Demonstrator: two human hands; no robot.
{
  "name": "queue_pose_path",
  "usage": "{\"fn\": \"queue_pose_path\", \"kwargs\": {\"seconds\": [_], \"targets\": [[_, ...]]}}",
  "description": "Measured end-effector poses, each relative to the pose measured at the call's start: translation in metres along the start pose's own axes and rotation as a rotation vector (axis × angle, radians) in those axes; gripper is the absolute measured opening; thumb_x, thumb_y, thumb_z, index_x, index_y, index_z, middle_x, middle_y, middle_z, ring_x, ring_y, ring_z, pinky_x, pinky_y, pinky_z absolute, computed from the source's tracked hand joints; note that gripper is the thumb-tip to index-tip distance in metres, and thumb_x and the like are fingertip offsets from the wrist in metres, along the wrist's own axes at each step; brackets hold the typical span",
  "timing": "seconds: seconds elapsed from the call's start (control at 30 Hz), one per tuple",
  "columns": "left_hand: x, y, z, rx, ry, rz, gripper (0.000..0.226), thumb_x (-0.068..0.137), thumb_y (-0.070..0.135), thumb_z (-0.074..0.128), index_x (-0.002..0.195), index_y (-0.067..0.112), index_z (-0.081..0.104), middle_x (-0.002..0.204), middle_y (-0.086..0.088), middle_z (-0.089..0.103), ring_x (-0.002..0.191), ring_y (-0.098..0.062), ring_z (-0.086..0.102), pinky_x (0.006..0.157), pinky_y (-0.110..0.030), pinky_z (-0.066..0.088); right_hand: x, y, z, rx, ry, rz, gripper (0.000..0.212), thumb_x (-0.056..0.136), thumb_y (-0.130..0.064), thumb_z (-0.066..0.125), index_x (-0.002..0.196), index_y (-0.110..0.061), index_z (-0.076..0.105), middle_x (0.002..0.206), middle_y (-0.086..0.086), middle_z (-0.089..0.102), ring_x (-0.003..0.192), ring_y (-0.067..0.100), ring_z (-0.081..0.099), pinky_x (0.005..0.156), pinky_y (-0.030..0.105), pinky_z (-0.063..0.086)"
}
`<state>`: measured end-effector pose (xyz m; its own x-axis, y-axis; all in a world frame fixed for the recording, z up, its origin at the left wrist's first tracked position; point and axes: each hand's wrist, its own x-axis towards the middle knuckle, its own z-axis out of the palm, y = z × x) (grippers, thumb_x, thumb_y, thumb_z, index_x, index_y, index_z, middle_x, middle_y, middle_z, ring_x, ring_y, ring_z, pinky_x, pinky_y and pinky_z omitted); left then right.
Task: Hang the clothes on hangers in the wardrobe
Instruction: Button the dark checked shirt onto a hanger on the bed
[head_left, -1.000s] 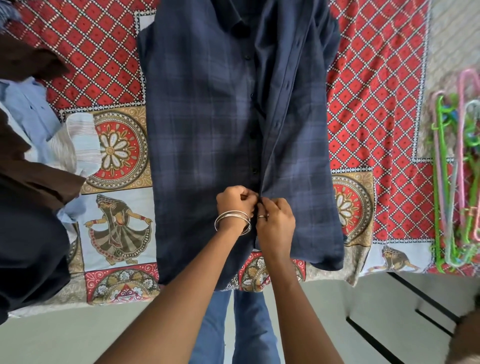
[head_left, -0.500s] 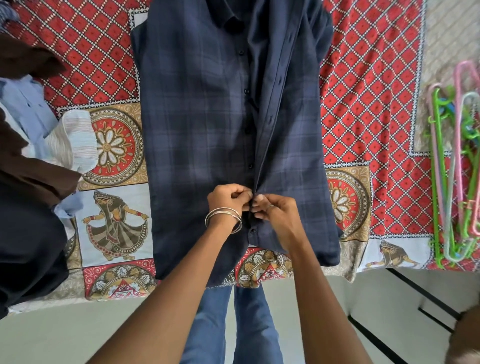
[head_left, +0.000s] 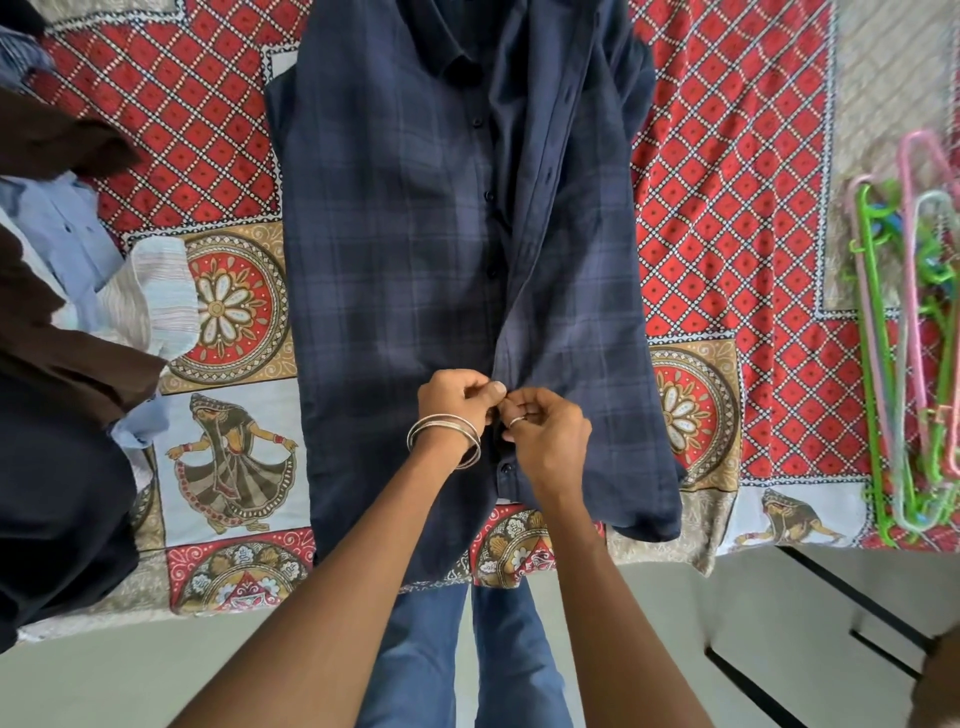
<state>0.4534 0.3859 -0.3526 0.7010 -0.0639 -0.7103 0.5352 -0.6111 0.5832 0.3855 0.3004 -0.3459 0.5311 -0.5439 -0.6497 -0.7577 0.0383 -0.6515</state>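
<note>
Both hands work at the front placket of the dark plaid shirt (head_left: 405, 249), which lies flat, front up, on the patterned bedspread (head_left: 727, 156), collar away from the person and hem at the near bed edge. Left hand (head_left: 457, 397), bangles at the wrist, is curled with thumb and forefinger pinching the placket edge; right hand (head_left: 545, 431), ring visible, pinches the opposite edge just beside it, fingertips nearly touching. Judged step: fastening a lower button; the buttons above look undone. Hangers (head_left: 914, 353) lie in a loose bundle at the far right, well apart. A pile of other clothes (head_left: 67, 291) waits at left. Risks: the button slips the hole if the edges are misaligned; pulling could drag the shirt off the edge or skew it; hooked hangers may tangle when one is lifted.
</note>
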Motion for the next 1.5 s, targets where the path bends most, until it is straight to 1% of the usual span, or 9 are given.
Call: {"fn": "queue_pose_path", "kwargs": {"seconds": [0.1,0.37,0.6,0.73,0.83,0.97,1.23,1.37,1.5], "targets": [[0.0,-0.004,0.002,0.012,0.028,0.011,0.012,0.083,0.014,0.071,0.076,0.004,0.072,0.064,-0.011,0.068,0.042,-0.002,0.055,0.05,-0.012,0.047,0.001,-0.001,-0.007,0.086,-0.072,0.048,0.008,0.088,-0.007,0.068,0.082,-0.012,0.072,0.072,0.004,0.071,0.068,0.019,0.07,0.064,0.031,0.06],[-0.005,0.0,0.007,-0.169,0.024,-0.088,0.013,0.085,0.015,0.07,0.087,0.003,0.074,0.075,-0.01,0.07,0.068,-0.025,0.07,0.065,-0.033,0.06,0.013,-0.001,-0.016,0.006,-0.217,0.01,0.024,0.091,-0.002,0.052,0.075,-0.016,0.063,0.065,0.0,0.062,0.064,0.016,0.06,0.067,0.041,0.058],[-0.006,0.002,0.0,-0.168,-0.025,-0.127,0.014,0.084,0.025,0.072,0.081,0.011,0.075,0.08,-0.007,0.073,0.07,-0.021,0.071,0.071,-0.032,0.06,0.006,-0.004,-0.005,-0.172,-0.126,-0.107,0.009,0.093,-0.011,0.054,0.087,-0.013,0.061,0.076,-0.004,0.063,0.077,0.023,0.066,0.076,0.04,0.056],[-0.007,0.007,-0.003,-0.147,-0.035,-0.121,0.016,0.083,0.023,0.073,0.085,0.007,0.075,0.076,-0.005,0.072,0.064,-0.017,0.071,0.063,-0.025,0.059,0.003,-0.002,-0.005,-0.135,-0.089,-0.116,0.009,0.091,-0.006,0.057,0.086,-0.013,0.057,0.075,-0.004,0.061,0.073,0.024,0.065,0.07,0.037,0.057],[-0.008,0.01,-0.001,-0.159,-0.031,-0.127,0.014,0.081,0.02,0.075,0.085,0.006,0.074,0.073,-0.003,0.071,0.059,-0.015,0.069,0.054,-0.018,0.055,0.001,-0.002,-0.008,-0.067,-0.054,-0.108,0.01,0.09,-0.002,0.06,0.091,-0.011,0.059,0.075,-0.003,0.06,0.07,0.019,0.064,0.057,0.024,0.057],[-0.007,0.008,0.002,-0.165,0.022,-0.138,0.016,0.082,0.017,0.074,0.086,0.002,0.074,0.077,-0.009,0.072,0.063,-0.021,0.07,0.053,-0.02,0.056,-0.001,-0.002,-0.009,0.035,-0.047,-0.089,0.011,0.09,-0.001,0.062,0.093,-0.011,0.065,0.077,0.001,0.067,0.066,0.013,0.068,0.056,0.019,0.056],[-0.003,0.008,0.008,-0.165,0.068,-0.102,0.024,0.084,0.007,0.07,0.107,0.0,0.067,0.077,-0.007,0.068,0.053,-0.012,0.063,0.052,-0.017,0.055,0.003,-0.002,-0.014,0.186,-0.109,0.014,0.008,0.085,-0.008,0.072,0.092,-0.005,0.075,0.079,0.009,0.074,0.072,0.018,0.073,0.065,0.029,0.06],[-0.003,0.008,0.009,-0.228,0.007,-0.157,0.026,0.089,0.005,0.063,0.114,0.0,0.063,0.075,-0.005,0.065,0.053,-0.01,0.058,0.05,-0.017,0.051,0.006,-0.006,-0.014,0.305,-0.143,0.124,0.009,0.087,-0.003,0.065,0.084,-0.004,0.073,0.083,0.014,0.073,0.078,0.025,0.071,0.068,0.031,0.058],[-0.006,0.008,0.006,-0.298,-0.094,-0.177,0.024,0.093,0.004,0.055,0.117,0.006,0.058,0.069,0.0,0.059,0.055,-0.007,0.054,0.056,-0.022,0.049,0.01,-0.015,-0.014,0.24,-0.218,0.237,0.022,0.085,0.003,0.054,0.074,-0.011,0.068,0.073,0.003,0.065,0.075,0.018,0.06,0.068,0.029,0.05]]}}
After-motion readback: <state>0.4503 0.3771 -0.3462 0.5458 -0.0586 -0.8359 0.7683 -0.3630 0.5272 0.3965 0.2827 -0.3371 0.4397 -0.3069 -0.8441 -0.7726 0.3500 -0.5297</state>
